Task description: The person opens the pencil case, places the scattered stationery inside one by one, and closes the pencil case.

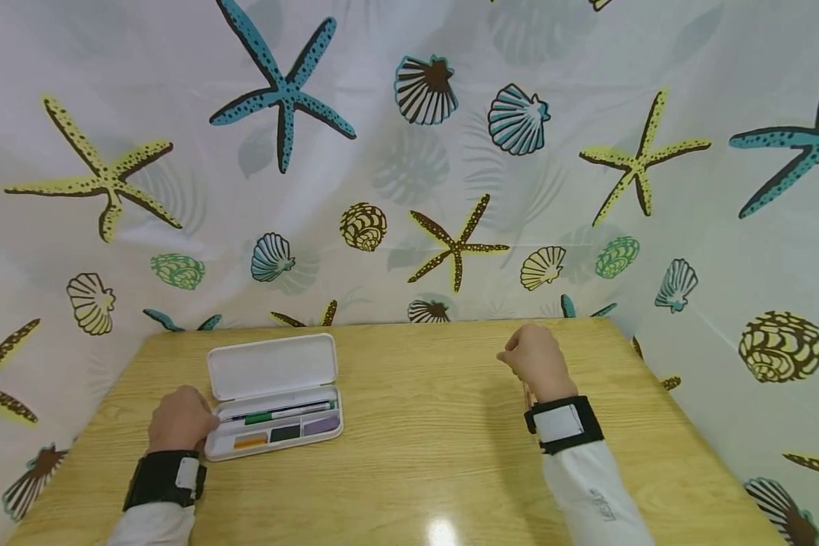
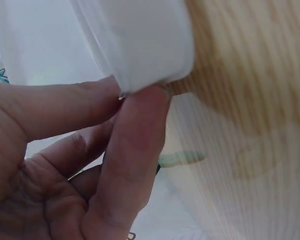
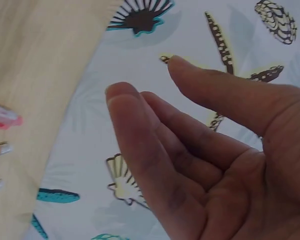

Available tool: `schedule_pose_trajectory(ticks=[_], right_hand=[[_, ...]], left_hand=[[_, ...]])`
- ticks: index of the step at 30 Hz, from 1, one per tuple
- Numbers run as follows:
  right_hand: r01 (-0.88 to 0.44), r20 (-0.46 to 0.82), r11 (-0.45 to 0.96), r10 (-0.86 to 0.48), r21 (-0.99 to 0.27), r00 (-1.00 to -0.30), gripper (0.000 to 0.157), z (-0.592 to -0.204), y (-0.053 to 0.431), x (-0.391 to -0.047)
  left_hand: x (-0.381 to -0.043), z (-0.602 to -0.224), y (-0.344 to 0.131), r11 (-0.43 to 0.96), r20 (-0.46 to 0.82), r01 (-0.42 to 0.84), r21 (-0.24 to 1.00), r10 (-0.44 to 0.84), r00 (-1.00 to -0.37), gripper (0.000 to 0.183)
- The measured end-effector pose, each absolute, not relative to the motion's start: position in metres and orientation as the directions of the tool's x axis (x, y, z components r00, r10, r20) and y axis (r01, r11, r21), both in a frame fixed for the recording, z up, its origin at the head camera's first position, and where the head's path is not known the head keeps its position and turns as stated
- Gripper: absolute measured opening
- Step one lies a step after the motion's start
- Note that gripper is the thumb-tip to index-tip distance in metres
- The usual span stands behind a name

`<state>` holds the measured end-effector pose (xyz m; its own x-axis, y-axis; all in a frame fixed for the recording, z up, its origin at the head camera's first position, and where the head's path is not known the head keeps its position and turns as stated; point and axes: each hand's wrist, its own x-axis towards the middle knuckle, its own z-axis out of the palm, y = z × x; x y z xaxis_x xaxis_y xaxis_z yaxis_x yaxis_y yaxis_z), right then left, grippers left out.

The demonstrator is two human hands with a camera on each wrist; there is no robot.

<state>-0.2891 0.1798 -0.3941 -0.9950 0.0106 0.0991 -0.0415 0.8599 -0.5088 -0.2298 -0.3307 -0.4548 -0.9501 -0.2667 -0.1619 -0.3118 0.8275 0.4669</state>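
A white pencil case (image 1: 273, 369) lies on the table at the left with its lid folded back. Inside are a green-and-white marker (image 1: 290, 412) and an orange block (image 1: 250, 440), a dark block (image 1: 285, 433) and a purple block (image 1: 321, 425) in the front row. My left hand (image 1: 180, 421) pinches the case's left end between thumb and forefinger; the left wrist view shows both fingertips on its white corner (image 2: 155, 45). My right hand (image 1: 535, 360) hovers over the table's right side, fingers loosely bent, thumb apart, holding nothing.
Several slim pens, one with a pink tip (image 3: 5, 117), lie on the table below my right hand, mostly hidden by the wrist in the head view. A white cloth (image 1: 382, 167) printed with starfish and shells hangs behind and beside the wooden table (image 1: 409, 455).
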Motion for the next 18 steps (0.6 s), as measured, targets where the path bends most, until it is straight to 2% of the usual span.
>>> schedule_pose_trajectory(ticks=[6,12,18], right_hand=[[0.041,0.04,0.871,0.069,-0.489,-0.997,0.016,-0.408,0.194,-0.287],[0.115,0.025,0.891,0.14,-0.438,-0.99,0.029,-0.421,0.204,-0.286],[0.133,0.028,0.91,0.157,-0.393,-0.987,0.021,-0.435,0.213,-0.287]], left_hand=[[-0.23,-0.456,-0.331,0.83,-0.158,-0.306,0.466,-0.262,-0.952,0.016],[-0.229,-0.457,-0.331,0.828,-0.162,-0.3,0.474,-0.253,-0.954,0.016],[-0.23,-0.455,-0.331,0.829,-0.164,-0.296,0.474,-0.248,-0.955,0.016]])
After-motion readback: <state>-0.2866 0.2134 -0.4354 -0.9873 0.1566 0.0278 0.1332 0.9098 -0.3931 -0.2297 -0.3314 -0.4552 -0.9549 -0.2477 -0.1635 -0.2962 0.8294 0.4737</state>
